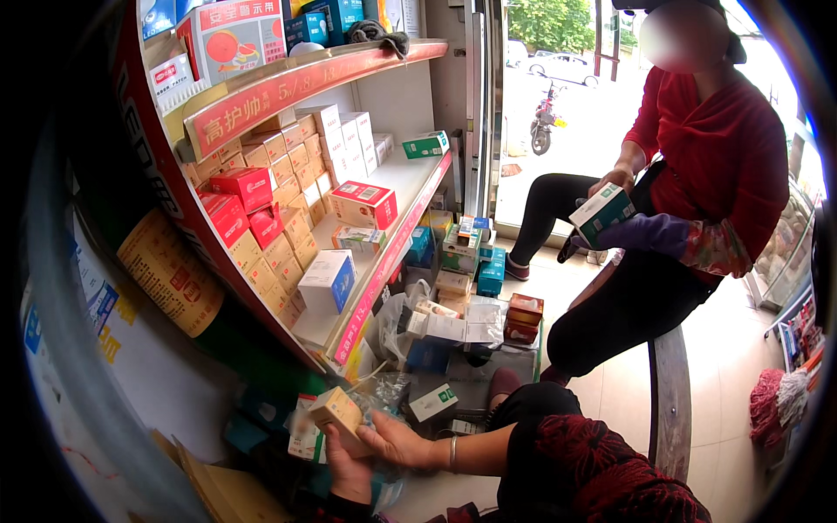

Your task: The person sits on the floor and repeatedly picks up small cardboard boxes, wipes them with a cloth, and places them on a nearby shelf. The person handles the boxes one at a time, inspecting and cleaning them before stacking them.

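A small tan and white carton [340, 415] is held upright between both of my hands, low in the view. My left hand [348, 461] grips it from the near left side, thumb on its face. My right hand [399, 439], with a bracelet at the wrist, pinches its right edge. Just behind lies a white, red and green box [304, 441], partly hidden and blurred; I cannot tell whether my left fingers touch it. To the right of my hands, a white and green box [433, 402] rests among clear plastic wrapping.
A shelf unit [399, 252] stacked with light bulb cartons [288, 163] rises ahead. Boxes and plastic bags [399, 320] crowd the floor. Opposite sits a person in red [713, 144], holding a green and white box [601, 212]. A wooden bench [670, 399] stands right; an open cardboard box [229, 490] lies lower left.
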The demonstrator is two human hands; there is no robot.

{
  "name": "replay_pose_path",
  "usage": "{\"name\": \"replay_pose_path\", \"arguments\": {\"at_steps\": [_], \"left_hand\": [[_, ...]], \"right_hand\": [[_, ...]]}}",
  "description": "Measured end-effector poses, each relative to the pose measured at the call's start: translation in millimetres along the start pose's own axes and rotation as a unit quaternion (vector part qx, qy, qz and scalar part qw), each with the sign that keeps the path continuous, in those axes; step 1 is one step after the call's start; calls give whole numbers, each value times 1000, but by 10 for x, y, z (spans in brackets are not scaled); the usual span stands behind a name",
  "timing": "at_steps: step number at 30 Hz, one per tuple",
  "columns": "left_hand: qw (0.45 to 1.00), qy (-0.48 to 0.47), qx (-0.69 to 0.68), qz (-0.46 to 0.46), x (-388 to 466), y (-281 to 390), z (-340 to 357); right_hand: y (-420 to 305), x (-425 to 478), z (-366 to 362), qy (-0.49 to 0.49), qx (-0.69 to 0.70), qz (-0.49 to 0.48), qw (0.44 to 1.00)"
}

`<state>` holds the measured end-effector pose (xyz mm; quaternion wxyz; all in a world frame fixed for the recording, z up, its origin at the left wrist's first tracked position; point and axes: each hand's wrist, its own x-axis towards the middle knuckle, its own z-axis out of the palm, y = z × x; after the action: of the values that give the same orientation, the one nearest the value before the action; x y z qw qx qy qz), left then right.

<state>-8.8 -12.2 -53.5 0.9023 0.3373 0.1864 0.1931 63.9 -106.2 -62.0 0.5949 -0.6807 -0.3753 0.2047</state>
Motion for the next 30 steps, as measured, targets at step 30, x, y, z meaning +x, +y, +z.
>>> {"name": "replay_pose_path", "arguments": {"at_steps": [30], "left_hand": [[999, -17, 37, 7, 126, -67, -91]], "right_hand": [[-254, 97, -307, 7, 91, 130, 987]]}}
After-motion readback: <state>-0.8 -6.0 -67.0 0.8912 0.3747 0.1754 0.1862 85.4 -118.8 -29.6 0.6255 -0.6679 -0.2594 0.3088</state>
